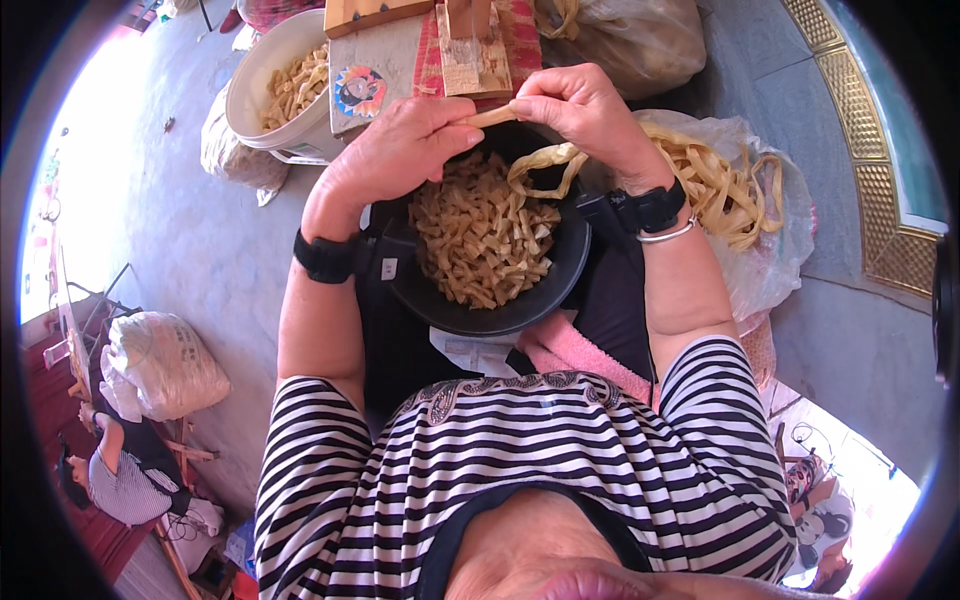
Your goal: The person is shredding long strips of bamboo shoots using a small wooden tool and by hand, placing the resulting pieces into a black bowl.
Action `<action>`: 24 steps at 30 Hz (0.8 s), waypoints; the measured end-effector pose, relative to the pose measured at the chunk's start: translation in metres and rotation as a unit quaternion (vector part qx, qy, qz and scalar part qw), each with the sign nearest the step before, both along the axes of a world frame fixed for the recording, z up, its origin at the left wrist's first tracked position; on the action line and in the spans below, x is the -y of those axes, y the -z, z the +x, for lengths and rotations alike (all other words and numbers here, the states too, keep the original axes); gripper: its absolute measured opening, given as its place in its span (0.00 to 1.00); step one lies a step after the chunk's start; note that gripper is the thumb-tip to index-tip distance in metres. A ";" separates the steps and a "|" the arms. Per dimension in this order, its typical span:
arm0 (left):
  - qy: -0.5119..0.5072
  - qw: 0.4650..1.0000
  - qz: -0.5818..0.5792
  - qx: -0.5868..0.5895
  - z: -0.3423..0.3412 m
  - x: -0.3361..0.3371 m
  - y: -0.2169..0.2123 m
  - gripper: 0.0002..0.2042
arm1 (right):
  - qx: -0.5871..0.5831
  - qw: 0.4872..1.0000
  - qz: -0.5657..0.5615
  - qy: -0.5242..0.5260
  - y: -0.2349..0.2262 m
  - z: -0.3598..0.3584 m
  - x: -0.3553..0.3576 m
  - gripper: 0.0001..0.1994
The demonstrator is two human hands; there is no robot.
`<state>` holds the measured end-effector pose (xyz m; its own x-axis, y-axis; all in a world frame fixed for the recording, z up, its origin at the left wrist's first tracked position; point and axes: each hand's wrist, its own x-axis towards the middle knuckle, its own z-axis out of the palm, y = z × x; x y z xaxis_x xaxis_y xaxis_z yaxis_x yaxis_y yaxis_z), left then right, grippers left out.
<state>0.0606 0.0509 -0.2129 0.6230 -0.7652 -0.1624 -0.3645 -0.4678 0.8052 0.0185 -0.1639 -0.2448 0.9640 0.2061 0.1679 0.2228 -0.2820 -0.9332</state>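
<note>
My left hand (395,150) and my right hand (585,115) are both closed, pinching a rolled tan strip (490,117) stretched between their fingertips. Its exact material I cannot make out. Below my right hand, a looped length of similar pale strip (548,157) droops over the basin. The black basin (470,320) sits at my lap, under both hands, and holds many short, cut tan pieces (485,235). Just beyond my fingers stands a wooden block (478,68) on a red patterned cloth (523,50).
Past my right wrist, a clear plastic bag (780,255) holds long tan strips (715,190). A white bucket (245,105) with tan pieces is at the far left. A full sack (165,365) and another person (130,480) are at left. A pink towel (575,355) lies by my lap.
</note>
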 end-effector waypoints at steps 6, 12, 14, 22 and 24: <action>-0.129 0.959 -0.042 0.247 0.038 0.016 0.034 0.09 | 0.023 0.995 -0.032 0.096 0.019 0.040 0.004 0.10; -0.206 0.946 -0.005 0.250 0.056 0.030 0.048 0.11 | 0.102 0.962 -0.132 0.217 0.044 0.071 -0.006 0.09; -0.199 0.942 0.038 0.266 0.058 0.027 0.051 0.12 | 0.062 0.950 -0.206 0.224 0.040 0.069 -0.011 0.10; -0.153 0.968 0.102 0.172 0.001 0.011 0.022 0.23 | -0.120 0.979 0.140 0.090 0.026 0.033 -0.015 0.15; -0.187 0.978 -0.044 0.078 -0.003 0.018 0.041 0.23 | -0.272 0.896 0.351 -0.016 0.017 0.018 -0.040 0.15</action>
